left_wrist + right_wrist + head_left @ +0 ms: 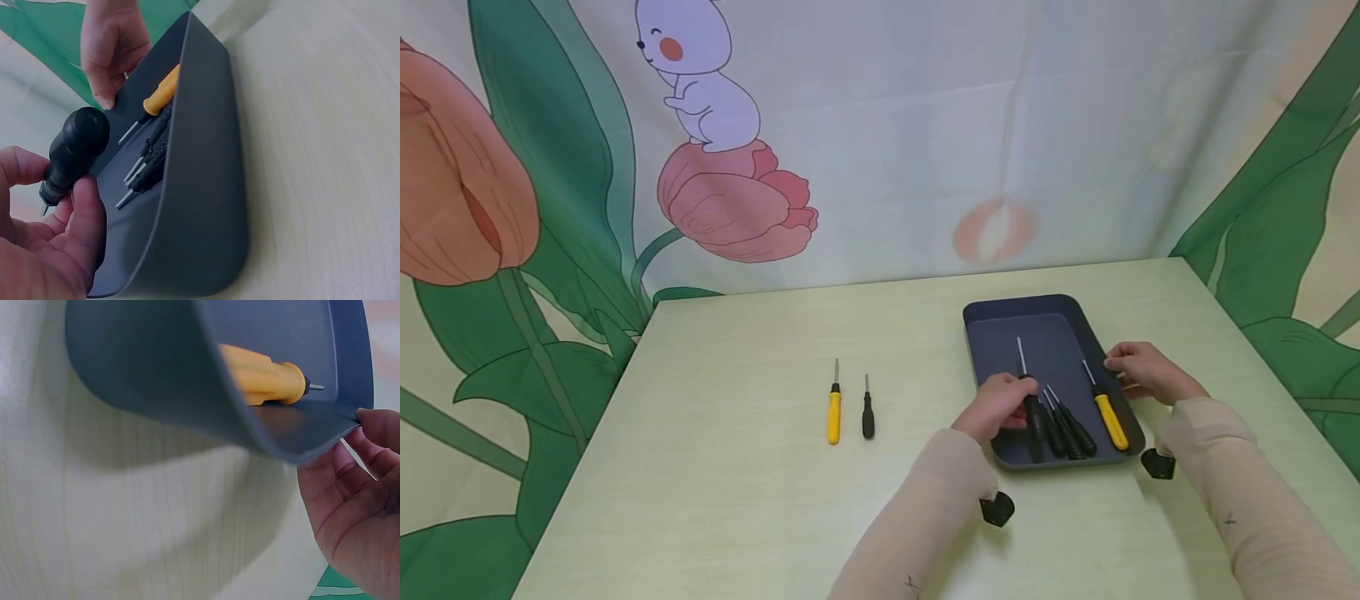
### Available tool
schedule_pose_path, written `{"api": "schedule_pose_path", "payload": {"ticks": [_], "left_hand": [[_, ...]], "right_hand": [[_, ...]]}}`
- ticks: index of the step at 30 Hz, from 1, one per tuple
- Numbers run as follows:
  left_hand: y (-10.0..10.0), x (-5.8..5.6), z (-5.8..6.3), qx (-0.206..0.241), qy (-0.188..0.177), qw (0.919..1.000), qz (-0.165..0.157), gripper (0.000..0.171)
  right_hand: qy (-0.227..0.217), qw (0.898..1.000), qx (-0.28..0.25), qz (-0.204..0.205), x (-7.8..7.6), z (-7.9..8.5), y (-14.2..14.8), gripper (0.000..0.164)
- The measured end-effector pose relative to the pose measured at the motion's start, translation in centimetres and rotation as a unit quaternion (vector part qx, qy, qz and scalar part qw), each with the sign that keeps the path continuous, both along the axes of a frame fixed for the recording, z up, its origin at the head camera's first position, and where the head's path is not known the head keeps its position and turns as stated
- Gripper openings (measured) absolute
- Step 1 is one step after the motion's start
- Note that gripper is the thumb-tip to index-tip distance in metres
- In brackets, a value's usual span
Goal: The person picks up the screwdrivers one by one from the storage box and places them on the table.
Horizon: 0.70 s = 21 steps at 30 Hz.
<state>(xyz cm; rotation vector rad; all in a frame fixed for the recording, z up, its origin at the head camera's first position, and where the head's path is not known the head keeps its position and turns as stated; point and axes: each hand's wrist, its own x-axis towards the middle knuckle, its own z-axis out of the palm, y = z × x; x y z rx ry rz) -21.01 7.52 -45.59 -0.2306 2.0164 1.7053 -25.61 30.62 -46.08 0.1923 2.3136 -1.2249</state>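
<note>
Your left hand [994, 405] pinches a black screwdriver [1034, 418] by its handle over the tray [1048, 327], and your right hand [1153, 375] pinches that tray's right rim, on a pale worktop [722, 500] before a flower-printed backdrop [887, 125], with smaller black drivers [1073, 429] and a yellow driver [1111, 422] lying inside.
</note>
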Motion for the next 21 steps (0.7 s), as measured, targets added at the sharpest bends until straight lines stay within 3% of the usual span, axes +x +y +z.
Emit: {"api": "schedule_pose_path", "payload": {"ticks": [10, 21], "left_hand": [[-1.0, -0.6, 0.0, 0.033, -0.002, 0.9994, 0.001, 0.01], [-2.7, -1.5, 1.1, 0.045, 0.007, 0.9989, -0.011, 0.012]], "right_hand": [[0.001, 1.0, -0.006, -0.009, 0.0, -0.1, -0.1, 0.024], [-0.001, 1.0, -0.004, -0.012, -0.1, -0.2, -0.1, 0.024]]}}
